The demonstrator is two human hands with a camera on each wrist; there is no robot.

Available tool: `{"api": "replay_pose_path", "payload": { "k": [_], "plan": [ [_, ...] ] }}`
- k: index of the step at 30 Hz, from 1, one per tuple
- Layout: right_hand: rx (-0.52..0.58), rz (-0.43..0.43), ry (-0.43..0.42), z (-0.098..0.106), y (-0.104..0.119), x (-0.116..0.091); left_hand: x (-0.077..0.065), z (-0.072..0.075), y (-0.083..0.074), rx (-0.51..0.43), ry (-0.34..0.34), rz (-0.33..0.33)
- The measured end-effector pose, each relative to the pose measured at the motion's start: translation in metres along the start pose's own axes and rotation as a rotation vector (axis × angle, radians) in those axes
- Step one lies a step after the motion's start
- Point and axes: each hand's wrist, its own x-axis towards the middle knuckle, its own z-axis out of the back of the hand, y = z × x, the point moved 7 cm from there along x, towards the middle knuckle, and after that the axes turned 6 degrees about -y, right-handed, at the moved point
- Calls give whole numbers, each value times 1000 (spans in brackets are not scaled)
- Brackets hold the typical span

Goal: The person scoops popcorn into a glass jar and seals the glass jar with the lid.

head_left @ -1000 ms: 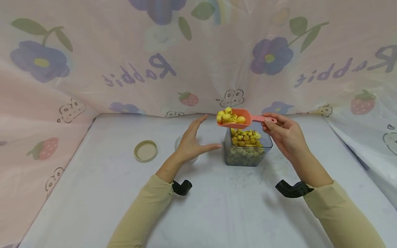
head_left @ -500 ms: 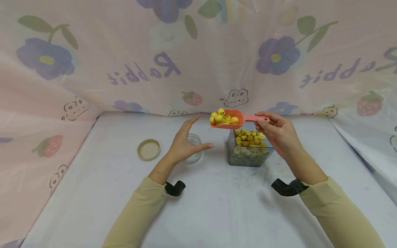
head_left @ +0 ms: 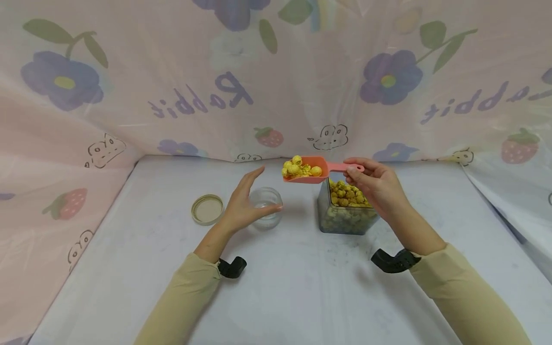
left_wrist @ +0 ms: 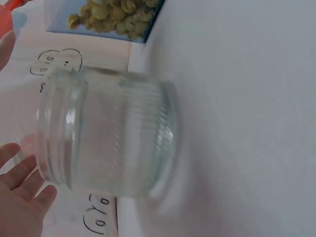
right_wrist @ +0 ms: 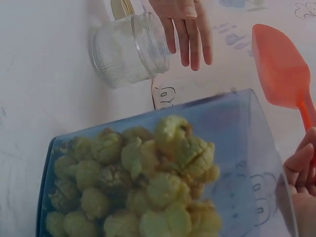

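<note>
My right hand (head_left: 377, 184) grips the handle of a coral scoop (head_left: 323, 165), raised over the table and loaded with yellow popcorn (head_left: 294, 169). Below and left of the scoop stands a clear glass jar (head_left: 268, 221), upright and without a lid; no contents show inside it. My left hand (head_left: 243, 206) is beside and above the jar, thumb and fingers spread wide, holding nothing. The left wrist view shows the jar (left_wrist: 113, 133) with a gap to the fingers. A clear bluish square container (head_left: 342, 225), partly filled with popcorn, stands under my right hand.
A round beige lid (head_left: 207, 209) lies on the white table (head_left: 293, 287), left of the jar. A printed curtain (head_left: 276, 86) hangs along the back and sides. Some crumbs or smudges mark the cloth in front of the container.
My right hand has carried the loaded scoop leftward, from above the container toward the jar. My left hand has shifted left too, so more of the jar shows.
</note>
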Motion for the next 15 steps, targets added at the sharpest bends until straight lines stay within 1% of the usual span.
{"api": "replay_pose_path", "payload": {
  "k": [2, 5, 15],
  "plan": [
    [-6, -11, 5, -2, -2, 1, -1, 1, 5, 5, 5, 16],
    [-23, -20, 4, -5, -4, 4, -3, 3, 10, 13, 12, 23],
    [-51, -60, -4, -13, -10, 9, -7, 2, 20, -20, 52, 4]
  ]
}}
